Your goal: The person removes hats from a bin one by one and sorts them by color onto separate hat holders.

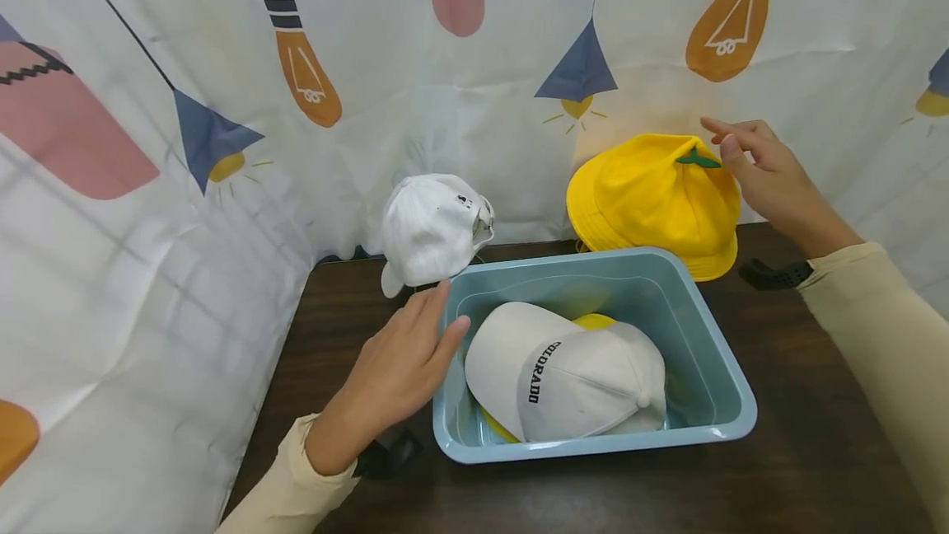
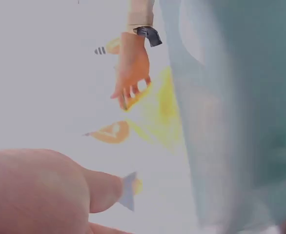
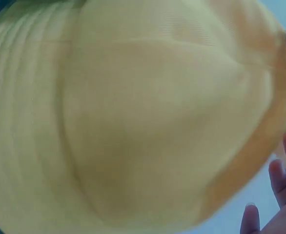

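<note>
A yellow bucket hat (image 1: 645, 196) with a green leaf-shaped tab on its crown leans against the back cloth, behind a blue-grey plastic bin (image 1: 712, 336). Beside its crown is my right hand (image 1: 774, 175), fingers spread loosely and holding nothing; in the right wrist view the fingers (image 3: 282, 183) are at the hat's edge. My left hand (image 1: 400, 361), fingers extended, is at the bin's left rim, just in front of a small white cap (image 1: 430, 229). Inside the bin lies a white cap lettered COLORADO (image 1: 593, 377), on top of something yellow (image 1: 593, 320).
The dark wooden table (image 1: 519, 501) carries the bin and hats. A white cloth (image 1: 489, 130) printed with lamps and bulbs hangs along the back and left. Dark bands (image 1: 774, 274) are on both wrists.
</note>
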Action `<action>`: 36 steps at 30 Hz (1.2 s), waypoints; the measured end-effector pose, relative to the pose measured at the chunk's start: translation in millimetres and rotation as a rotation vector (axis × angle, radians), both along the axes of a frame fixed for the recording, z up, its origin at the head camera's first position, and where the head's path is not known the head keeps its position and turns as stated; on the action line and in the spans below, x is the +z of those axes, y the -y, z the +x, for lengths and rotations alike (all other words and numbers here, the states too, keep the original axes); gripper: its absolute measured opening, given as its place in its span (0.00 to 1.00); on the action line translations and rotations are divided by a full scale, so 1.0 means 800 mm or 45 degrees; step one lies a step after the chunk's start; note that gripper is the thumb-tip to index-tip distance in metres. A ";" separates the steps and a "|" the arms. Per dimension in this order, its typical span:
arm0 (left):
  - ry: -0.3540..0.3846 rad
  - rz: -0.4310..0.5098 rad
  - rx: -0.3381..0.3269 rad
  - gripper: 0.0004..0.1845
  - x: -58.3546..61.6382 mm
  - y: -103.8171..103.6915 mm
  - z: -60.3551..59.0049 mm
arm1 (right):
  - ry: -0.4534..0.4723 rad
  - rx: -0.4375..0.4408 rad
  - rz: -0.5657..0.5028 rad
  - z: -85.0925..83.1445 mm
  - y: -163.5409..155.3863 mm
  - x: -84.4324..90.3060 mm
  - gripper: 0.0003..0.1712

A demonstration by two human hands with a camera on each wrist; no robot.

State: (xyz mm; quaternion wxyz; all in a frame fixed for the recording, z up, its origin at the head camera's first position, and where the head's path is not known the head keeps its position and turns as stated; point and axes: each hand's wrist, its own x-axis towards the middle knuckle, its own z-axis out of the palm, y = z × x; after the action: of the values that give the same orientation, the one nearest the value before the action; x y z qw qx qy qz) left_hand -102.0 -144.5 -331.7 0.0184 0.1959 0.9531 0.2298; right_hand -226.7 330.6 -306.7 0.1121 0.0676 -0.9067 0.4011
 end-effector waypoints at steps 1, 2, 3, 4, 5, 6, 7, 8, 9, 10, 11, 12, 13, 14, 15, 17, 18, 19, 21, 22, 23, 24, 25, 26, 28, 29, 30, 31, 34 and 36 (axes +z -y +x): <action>-0.068 -0.038 -0.018 0.36 0.010 -0.006 -0.002 | -0.020 -0.025 0.000 0.003 -0.003 0.001 0.26; -0.127 -0.066 -0.041 0.35 0.019 -0.013 -0.006 | -0.041 -0.043 -0.002 0.007 -0.006 0.001 0.26; -0.176 -0.090 -0.070 0.33 0.029 -0.021 -0.011 | -0.053 -0.060 -0.002 0.011 -0.010 0.001 0.25; -0.215 -0.111 -0.098 0.32 0.038 -0.031 -0.018 | -0.066 -0.074 -0.001 0.014 -0.013 0.001 0.25; -0.250 -0.137 -0.122 0.31 0.046 -0.041 -0.025 | -0.076 -0.086 -0.002 0.018 -0.017 0.000 0.25; -0.286 -0.169 -0.144 0.30 0.054 -0.051 -0.034 | -0.083 -0.097 0.002 0.021 -0.020 -0.002 0.25; -0.323 -0.202 -0.165 0.29 0.062 -0.062 -0.043 | -0.092 -0.106 0.001 0.024 -0.023 -0.004 0.25; -0.359 -0.231 -0.186 0.28 0.069 -0.074 -0.053 | -0.101 -0.113 -0.003 0.026 -0.026 -0.007 0.25; -0.397 -0.255 -0.203 0.26 0.075 -0.085 -0.063 | -0.107 -0.123 -0.010 0.029 -0.028 -0.010 0.25; -0.429 -0.277 -0.215 0.25 0.080 -0.096 -0.073 | -0.122 -0.133 -0.016 0.030 -0.030 -0.013 0.25; -0.460 -0.300 -0.229 0.24 0.084 -0.107 -0.084 | -0.131 -0.146 -0.021 0.031 -0.032 -0.016 0.24; -0.474 -0.314 -0.243 0.23 0.088 -0.118 -0.095 | -0.138 -0.158 -0.024 0.032 -0.034 -0.020 0.24; -0.471 -0.314 -0.259 0.23 0.091 -0.129 -0.106 | -0.147 -0.167 -0.032 0.032 -0.036 -0.024 0.24; -0.450 -0.309 -0.274 0.23 0.093 -0.141 -0.118 | -0.153 -0.177 -0.042 0.031 -0.037 -0.027 0.23; -0.423 -0.300 -0.293 0.23 0.095 -0.151 -0.129 | -0.156 -0.182 -0.051 0.031 -0.038 -0.030 0.23; -0.342 -0.266 -0.338 0.25 0.095 -0.173 -0.151 | -0.148 -0.199 -0.058 0.030 -0.040 -0.036 0.23; -0.294 -0.245 -0.357 0.25 0.094 -0.183 -0.161 | -0.142 -0.206 -0.060 0.030 -0.040 -0.039 0.24; -0.252 -0.222 -0.378 0.26 0.092 -0.193 -0.170 | -0.139 -0.215 -0.064 0.030 -0.041 -0.041 0.24; -0.190 -0.190 -0.423 0.27 0.087 -0.210 -0.186 | -0.119 -0.233 -0.074 0.030 -0.043 -0.046 0.24; -0.171 -0.176 -0.442 0.27 0.084 -0.218 -0.193 | -0.111 -0.242 -0.077 0.030 -0.044 -0.048 0.24; -0.160 -0.167 -0.454 0.27 0.080 -0.225 -0.198 | -0.110 -0.248 -0.082 0.030 -0.045 -0.051 0.24; -0.144 -0.158 -0.459 0.27 0.077 -0.232 -0.204 | -0.106 -0.249 -0.094 0.029 -0.047 -0.054 0.24; -0.134 -0.139 -0.462 0.27 0.074 -0.238 -0.208 | -0.102 -0.251 -0.109 0.029 -0.048 -0.058 0.24; -0.130 -0.130 -0.461 0.26 0.071 -0.243 -0.212 | -0.095 -0.249 -0.126 0.028 -0.050 -0.061 0.24; -0.112 -0.102 -0.448 0.26 0.064 -0.253 -0.219 | -0.092 -0.251 -0.157 0.027 -0.054 -0.068 0.24; -0.094 -0.084 -0.439 0.26 0.061 -0.257 -0.221 | -0.089 -0.251 -0.177 0.026 -0.056 -0.072 0.24; -0.076 -0.070 -0.430 0.25 0.058 -0.261 -0.223 | -0.083 -0.255 -0.196 0.026 -0.057 -0.075 0.24; -0.064 -0.058 -0.424 0.25 0.055 -0.264 -0.225 | -0.080 -0.260 -0.216 0.025 -0.058 -0.079 0.23; -0.030 -0.053 -0.395 0.24 0.048 -0.272 -0.228 | -0.089 -0.276 -0.276 0.023 -0.058 -0.087 0.22; -0.027 -0.061 -0.372 0.24 0.045 -0.275 -0.228 | -0.107 -0.284 -0.329 0.022 -0.055 -0.091 0.22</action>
State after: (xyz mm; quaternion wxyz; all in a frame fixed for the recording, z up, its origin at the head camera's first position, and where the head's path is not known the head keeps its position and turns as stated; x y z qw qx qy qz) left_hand -284.2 75.8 -295.8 0.0463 0.3347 0.9198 0.1997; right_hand -209.1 374.9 -379.4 0.2014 -0.0317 -0.8440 0.4960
